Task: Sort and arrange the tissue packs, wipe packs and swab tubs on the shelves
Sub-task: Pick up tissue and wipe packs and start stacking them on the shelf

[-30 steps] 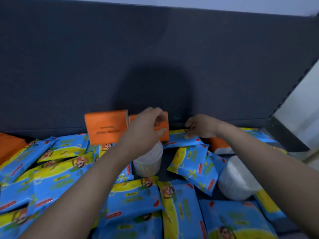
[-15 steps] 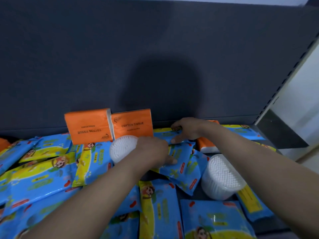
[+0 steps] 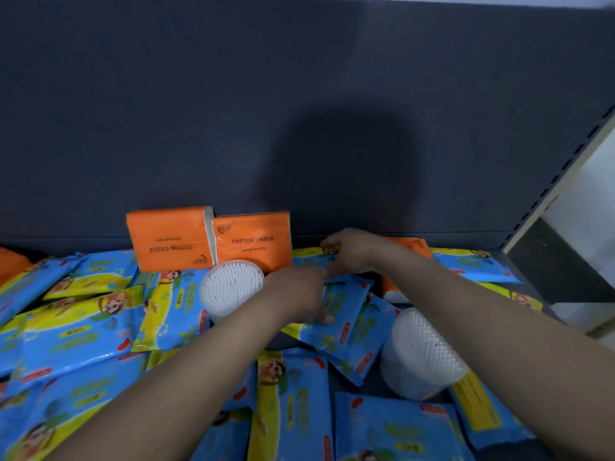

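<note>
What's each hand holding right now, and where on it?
The left hand grips the tilted wipe pack at its left edge. The right hand curls over the yellow end of the rear wipe pack.

We read "COTTON TISSUE" in dark letters on the upright orange tissue pack [image 3: 252, 241]. On the second orange pack [image 3: 169, 239], at its nine o'clock, the same words stand upside down. Print on the blue wipe packs [image 3: 76, 331] is too blurred for us.

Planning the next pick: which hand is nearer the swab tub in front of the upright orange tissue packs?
Left. The left hand lies just right of the swab tub, almost touching; the right hand is farther right, holding a wipe pack.
</note>
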Tool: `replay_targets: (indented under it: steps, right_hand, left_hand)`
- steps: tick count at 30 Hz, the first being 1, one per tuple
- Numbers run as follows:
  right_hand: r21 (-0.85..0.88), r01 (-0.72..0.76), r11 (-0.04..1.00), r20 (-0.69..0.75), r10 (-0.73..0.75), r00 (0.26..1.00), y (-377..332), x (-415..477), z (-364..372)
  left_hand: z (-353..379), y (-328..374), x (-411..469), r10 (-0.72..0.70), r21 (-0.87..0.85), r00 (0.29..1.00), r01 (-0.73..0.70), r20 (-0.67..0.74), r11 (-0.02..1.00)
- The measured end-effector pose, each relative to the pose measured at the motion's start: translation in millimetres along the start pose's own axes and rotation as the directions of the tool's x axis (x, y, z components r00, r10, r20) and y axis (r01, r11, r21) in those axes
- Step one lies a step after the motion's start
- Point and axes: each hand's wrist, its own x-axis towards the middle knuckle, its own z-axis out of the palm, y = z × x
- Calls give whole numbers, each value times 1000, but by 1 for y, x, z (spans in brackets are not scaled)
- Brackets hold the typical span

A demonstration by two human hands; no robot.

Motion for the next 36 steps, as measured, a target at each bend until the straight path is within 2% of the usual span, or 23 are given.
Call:
replay_targets:
  steps: [4,6,10,15,18,20,21,23,25,27,29,31,36]
  right_hand:
    - [183,10,983,-71,4,997,1,-6,-6]
    - [333,7,943,-122,36,992,1,-9,-10]
    - [710,-20,704,-109,138,984,0,-20,-18]
    - [855,80,513,-238,251,938,8,-36,-28]
    - [911,133,390,-270,319,909,17,-50,-40]
    - [942,180,284,-276,350,895,22,-58,-47]
    - [954,205,218,-275,368,888,25,-61,-49]
    - [964,252,87,-265,389,882,30,-63,-52]
    - [963,268,-39,-235,375,897,33,-64,-54]
    - [950,269,-159,-202,347,916,31,-64,-53]
    - [936,281,-211,-207,317,925,25,-66,-51]
    - [926,315,-208,-249,290,924,16,-69,-48]
    - [907,343,-244,-293,218,931,-24,-79,-41]
  left_hand:
    - [5,-4,-1,-4,-40,1000,4,-8,999]
    - [5,-3,-2,-11,-73,1000,10,-14,997]
    - [-2,-4,-4,-34,-197,999,27,-29,980]
    - [-12,-4,-8,-16,-317,993,-23,-118,948]
    - [-22,-5,-13,-39,-447,969,-77,-244,891]
    - [-31,-5,-21,-91,-592,950,-109,-298,798]
    - [-35,-5,-25,-123,-686,947,-121,-296,718]
    - [-38,-10,-29,-170,-854,946,-159,-275,496]
    - [-39,-16,-34,-219,-943,943,-190,-253,273]
    - [-39,-22,-38,-224,-970,946,-210,-234,125]
    - [-39,-25,-45,-205,-971,950,-236,-235,18]
    - [-39,-29,-51,-194,-964,950,-260,-246,-52]
    - [-32,-57,-73,-255,-942,929,-308,-268,-131]
